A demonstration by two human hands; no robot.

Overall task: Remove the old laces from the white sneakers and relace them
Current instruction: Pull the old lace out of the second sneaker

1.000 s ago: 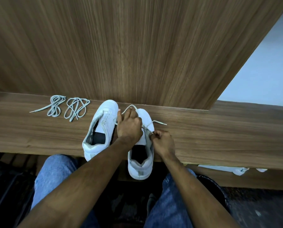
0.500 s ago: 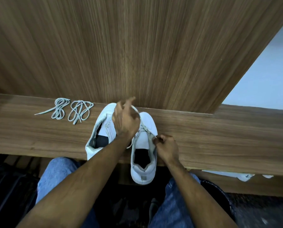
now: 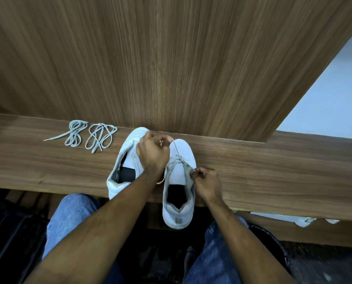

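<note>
Two white sneakers stand side by side on a wooden ledge, toes toward the wall. The left sneaker has an open tongue. The right sneaker hangs its heel over the ledge's front edge. A grey lace crosses its upper eyelets. My left hand is raised over the two toes and pinches one end of that lace, pulled taut. My right hand grips the other lace end at the shoe's right side. Two bundled grey laces lie on the ledge to the left.
A wooden wall panel rises right behind the shoes. My knees in blue jeans sit below the ledge. A lower shelf at the right holds something white. The floor underneath is dark.
My left hand has risen from the right sneaker's tongue toward the toes, drawing the lace end out taut. My right hand has stayed at the shoe's right side.
</note>
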